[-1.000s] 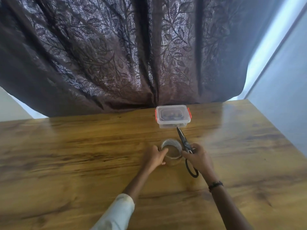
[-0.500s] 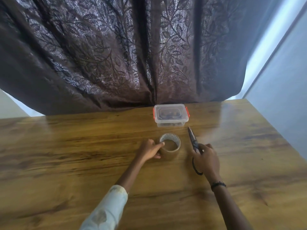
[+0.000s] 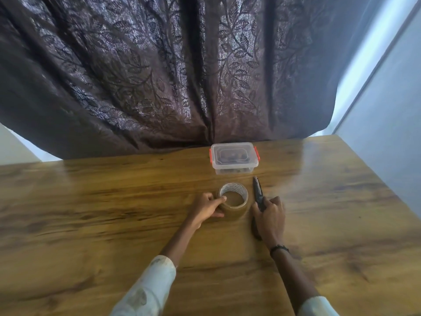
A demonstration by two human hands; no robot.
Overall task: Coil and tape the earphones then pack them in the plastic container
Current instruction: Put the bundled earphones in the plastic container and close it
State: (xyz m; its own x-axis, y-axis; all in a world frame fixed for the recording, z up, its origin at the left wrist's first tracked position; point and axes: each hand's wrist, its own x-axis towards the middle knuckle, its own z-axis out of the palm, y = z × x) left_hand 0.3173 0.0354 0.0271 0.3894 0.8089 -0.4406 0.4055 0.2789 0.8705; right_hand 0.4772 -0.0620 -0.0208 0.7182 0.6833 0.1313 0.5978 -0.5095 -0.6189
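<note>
dark leaf-pattern curtain [image 3: 159, 76] hangs behind a glossy wood-grain table [image 3: 91, 213], pale wall at right. clear plastic container [image 3: 234, 158] with red side clips sits at the far edge of the table, lid on, dark small items inside, too blurred to say if they are the earphones. roll of brown tape [image 3: 233, 200] stands on its side-flat, hole up, just in front of the container. left hand [image 3: 207, 208] grips the tape's left rim, a fingertip hooked over the top edge, thumb against the outer wall. right hand [image 3: 270, 218] lies over the handles of black scissors [image 3: 258, 195], fingers curled round them; blades closed, pointing away toward the container, just right of the tape, not touching it. black band [image 3: 279, 248] on right wrist, pale sleeves on both arms. no readable writing or brand on anything.
</note>
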